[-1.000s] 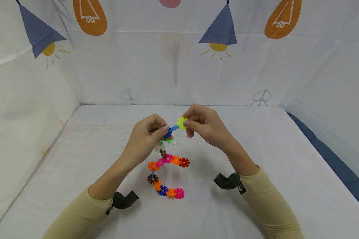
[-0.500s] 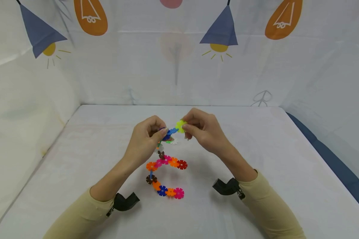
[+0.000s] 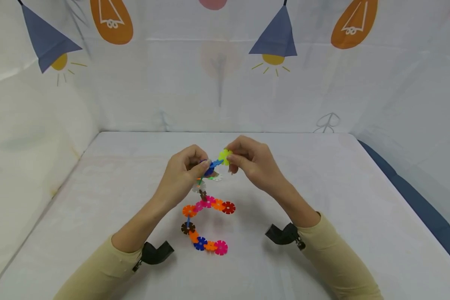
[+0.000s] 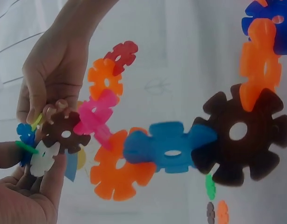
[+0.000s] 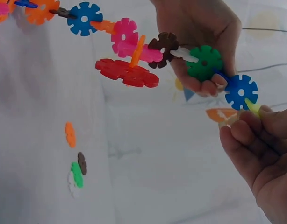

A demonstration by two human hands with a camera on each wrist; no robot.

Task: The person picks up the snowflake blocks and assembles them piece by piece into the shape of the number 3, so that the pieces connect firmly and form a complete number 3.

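Note:
A chain of flower-shaped plastic interlocking discs hangs between and below both hands. My left hand pinches a dark blue disc near its upper end, with a green disc beside those fingers. A light blue disc links onward to a yellow disc, which my right hand pinches by its edge between thumb and fingers. Lower down, the chain forks at an orange disc. One branch ends in a red disc; the other curves through a brown disc to a pink disc.
Loose discs lie on the white table behind the left hand: orange, brown, green and white. White cloth walls with printed lamps stand at the back and sides. Black cameras sit on both wrists.
My right hand has shifted slightly left and down with the yellow disc, nearer my left hand. The hanging lower end of the chain has swung a little left and down.

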